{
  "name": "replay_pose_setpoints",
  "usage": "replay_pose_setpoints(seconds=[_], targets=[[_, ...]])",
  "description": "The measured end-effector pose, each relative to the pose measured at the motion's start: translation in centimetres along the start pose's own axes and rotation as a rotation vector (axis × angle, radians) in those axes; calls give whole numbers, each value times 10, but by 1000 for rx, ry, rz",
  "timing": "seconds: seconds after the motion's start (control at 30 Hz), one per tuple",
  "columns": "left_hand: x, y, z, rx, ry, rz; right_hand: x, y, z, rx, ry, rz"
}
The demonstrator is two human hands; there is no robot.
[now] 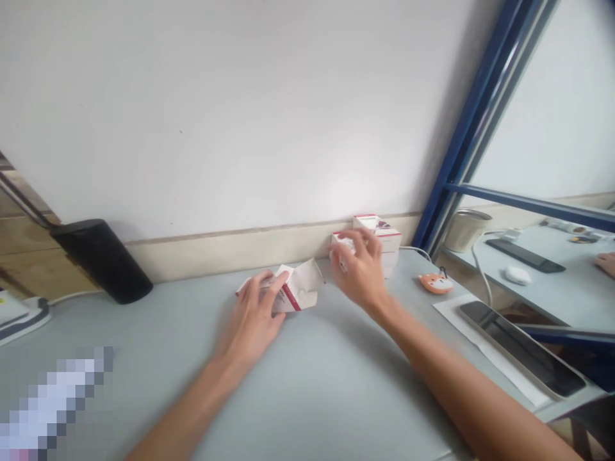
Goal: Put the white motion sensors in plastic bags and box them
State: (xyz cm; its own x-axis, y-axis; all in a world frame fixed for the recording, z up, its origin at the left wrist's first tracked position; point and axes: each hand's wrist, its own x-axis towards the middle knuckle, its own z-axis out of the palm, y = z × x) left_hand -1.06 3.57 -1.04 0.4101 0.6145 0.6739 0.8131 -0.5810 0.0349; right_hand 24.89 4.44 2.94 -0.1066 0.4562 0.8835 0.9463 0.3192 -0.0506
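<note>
My left hand (259, 304) is wrapped over a small white carton with red edges (292, 291) lying on its side on the grey desk. The carton's right end is open, with its flaps spread out. Farther right and higher, my right hand (358, 266) has its fingers curled around something white (344, 250) just in front of a stack of white boxes with red trim (390, 246). Blur and the fingers hide what that white thing is, and whether it is part of the boxes I cannot tell.
A black case-like block (103, 259) leans at the back left. On the right are an orange animal-faced item (435, 283) and a phone (521, 349) on white paper (480, 339). Blue metal framing (461, 147) borders a reflecting pane. A pixelated patch covers the lower left.
</note>
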Motion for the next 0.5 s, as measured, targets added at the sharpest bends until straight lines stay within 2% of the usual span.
replay_pose_setpoints(seconds=[0.1, 0.2, 0.27, 0.4, 0.5], targets=[[1, 0, 0, -77, 62, -69, -8, -26, 1, 108, -40, -156], [2, -1, 1, -125, 98, -120, -12, -37, -2, 110, 79, -142], [1, -1, 2, -132, 96, -118, -12, -38, -5, 136, 68, -175], [-2, -2, 4, -115, 85, -102, -12, -39, -3, 191, -279, -304], [-4, -2, 4, -56, 53, -31, -14, -38, 3, 196, -503, -277]])
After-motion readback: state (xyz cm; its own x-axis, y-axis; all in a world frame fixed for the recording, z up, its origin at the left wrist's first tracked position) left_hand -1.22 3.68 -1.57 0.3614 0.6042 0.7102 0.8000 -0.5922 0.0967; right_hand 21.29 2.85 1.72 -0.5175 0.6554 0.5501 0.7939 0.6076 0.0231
